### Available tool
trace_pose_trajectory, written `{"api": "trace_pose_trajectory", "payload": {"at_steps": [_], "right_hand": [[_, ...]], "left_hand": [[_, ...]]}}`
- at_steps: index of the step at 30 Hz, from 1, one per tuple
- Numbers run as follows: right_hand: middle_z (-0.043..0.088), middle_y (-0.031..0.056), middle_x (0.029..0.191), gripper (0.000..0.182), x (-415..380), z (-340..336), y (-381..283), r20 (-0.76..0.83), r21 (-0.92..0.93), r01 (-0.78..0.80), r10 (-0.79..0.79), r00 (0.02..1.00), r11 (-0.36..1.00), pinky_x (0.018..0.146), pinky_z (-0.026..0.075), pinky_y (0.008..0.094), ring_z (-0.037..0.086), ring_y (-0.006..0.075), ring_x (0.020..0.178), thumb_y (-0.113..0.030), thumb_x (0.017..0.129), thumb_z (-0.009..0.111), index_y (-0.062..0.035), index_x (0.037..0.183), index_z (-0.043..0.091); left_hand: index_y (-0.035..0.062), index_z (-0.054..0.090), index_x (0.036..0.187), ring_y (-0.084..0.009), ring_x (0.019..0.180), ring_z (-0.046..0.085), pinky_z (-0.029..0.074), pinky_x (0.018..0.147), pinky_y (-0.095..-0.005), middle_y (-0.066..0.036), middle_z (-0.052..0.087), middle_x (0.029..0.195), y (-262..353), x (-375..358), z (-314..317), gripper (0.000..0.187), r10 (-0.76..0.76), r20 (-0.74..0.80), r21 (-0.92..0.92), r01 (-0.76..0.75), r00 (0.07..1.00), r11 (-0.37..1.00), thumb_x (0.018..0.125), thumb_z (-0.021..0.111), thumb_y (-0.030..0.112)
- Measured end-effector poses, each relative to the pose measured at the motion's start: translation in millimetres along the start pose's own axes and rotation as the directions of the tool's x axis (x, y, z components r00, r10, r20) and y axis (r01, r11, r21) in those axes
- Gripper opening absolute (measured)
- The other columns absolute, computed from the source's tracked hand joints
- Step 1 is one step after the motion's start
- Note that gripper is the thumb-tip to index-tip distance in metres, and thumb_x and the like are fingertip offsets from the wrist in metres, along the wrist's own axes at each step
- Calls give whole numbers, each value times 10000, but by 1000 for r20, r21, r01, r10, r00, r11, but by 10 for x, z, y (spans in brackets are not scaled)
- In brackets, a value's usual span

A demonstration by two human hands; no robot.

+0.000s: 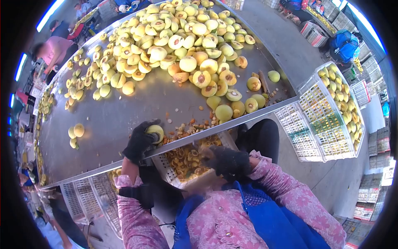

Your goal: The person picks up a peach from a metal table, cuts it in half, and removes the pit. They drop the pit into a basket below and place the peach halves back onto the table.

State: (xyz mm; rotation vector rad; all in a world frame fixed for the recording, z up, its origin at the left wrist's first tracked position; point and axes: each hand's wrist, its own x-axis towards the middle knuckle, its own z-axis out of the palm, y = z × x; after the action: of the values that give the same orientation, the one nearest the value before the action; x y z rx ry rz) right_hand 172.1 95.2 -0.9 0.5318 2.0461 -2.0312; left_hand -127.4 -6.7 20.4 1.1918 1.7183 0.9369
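Now the left hand (143, 140) grips a fruit (155, 133) over the counter (112, 133), firm hold serving best; the right hand (227, 161) blurs, its grip unclear.

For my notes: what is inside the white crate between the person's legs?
The white crate holds yellow-brown fruit pieces. The right hand and metal table cover parts; below the top layer, nothing is visible.

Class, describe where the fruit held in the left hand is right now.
In the head view, a little left of centre, the held fruit is in the left hand at the near edge of the metal table, with scattered scraps to its right.
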Motion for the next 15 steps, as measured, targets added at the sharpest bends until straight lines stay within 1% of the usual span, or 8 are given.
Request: {"api": "trace_pose_trajectory", "payload": {"at_steps": [2, 4, 5, 7, 9, 10, 12, 15], "right_hand": [[565, 86, 871, 388, 49, -135, -265, -218, 227, 56, -6, 976, 972, 544, 475, 325, 562, 141, 617, -250, 846, 619, -27, 1144, 509], [570, 86, 880, 380, 16, -237, -665, -206, 165, 43, -8, 979, 985, 561, 477, 316, 567, 143, 657, -256, 850, 611, -18, 1129, 510], [573, 76, 885, 369, 71, -229, -715, -270, 46, 174, -155, 950, 984, 585, 475, 303, 555, 130, 686, -243, 847, 614, -13, 1118, 512], [577, 67, 890, 358, 147, -204, -854, -313, -83, 296, -307, 899, 952, 609, 473, 291, 544, 116, 715, -230, 844, 616, -7, 1106, 515], [582, 69, 918, 350, 175, -175, -1015, -321, 315, 189, -83, 943, 930, 687, 470, 284, 549, 123, 805, -196, 838, 623, -16, 1120, 519], [582, 69, 918, 350, 194, -160, -995, -325, 316, 194, -86, 942, 929, 687, 470, 284, 549, 123, 805, -196, 838, 623, -16, 1120, 519], [580, 65, 913, 359, 215, -134, -920, -416, 237, 412, -292, 861, 880, 697, 470, 267, 551, 120, 812, -195, 832, 638, -27, 1126, 518], [581, 65, 901, 366, 142, -111, -940, -391, 343, 460, -321, 863, 819, 707, 474, 269, 554, 119, 825, -203, 828, 646, -21, 1118, 516]], "left_hand": [[28, 517, 1216, -230, 927, 601, 525, 789, -326, -131, 574, 1116, 113, -15, 108, 452, -216, -111, -591, 111, 970, 799, 779, 596, 111], [31, 520, 1199, -246, 911, 607, 537, 764, -346, -131, 580, 1088, 281, -33, 326, 423, -178, -145, -693, 29, 973, 721, 799, 595, 145], [35, 522, 1181, -262, 896, 613, 548, 738, -366, -132, 586, 1060, 349, -47, 466, 397, -155, -188, -782, -52, 970, 621, 818, 595, 178], [35, 530, 1164, -220, 891, 606, 540, 728, -325, -100, 593, 1028, 459, -56, 721, 353, -132, -241, -751, -98, 961, 653, 840, 587, 163], [39, 534, 1150, -157, 873, 592, 523, 706, -276, -64, 597, 993, 573, -91, 919, 310, -64, -357, -565, -161, 932, 809, 873, 584, 168], [39, 534, 1150, -157, 873, 592, 523, 706, -276, -64, 597, 993, 618, -97, 991, 310, -60, -354, -562, -161, 933, 811, 873, 584, 168], [42, 535, 1141, -136, 865, 576, 507, 699, -259, -64, 593, 1005, 691, -97, 1113, 286, 53, -449, -435, -270, 892, 859, 898, 564, 189], [42, 525, 1130, -121, 850, 559, 492, 706, -246, -60, 581, 991, 702, -75, 1255, 257, -22, -444, -576, -267, 896, 773, 928, 515, 201]]}}
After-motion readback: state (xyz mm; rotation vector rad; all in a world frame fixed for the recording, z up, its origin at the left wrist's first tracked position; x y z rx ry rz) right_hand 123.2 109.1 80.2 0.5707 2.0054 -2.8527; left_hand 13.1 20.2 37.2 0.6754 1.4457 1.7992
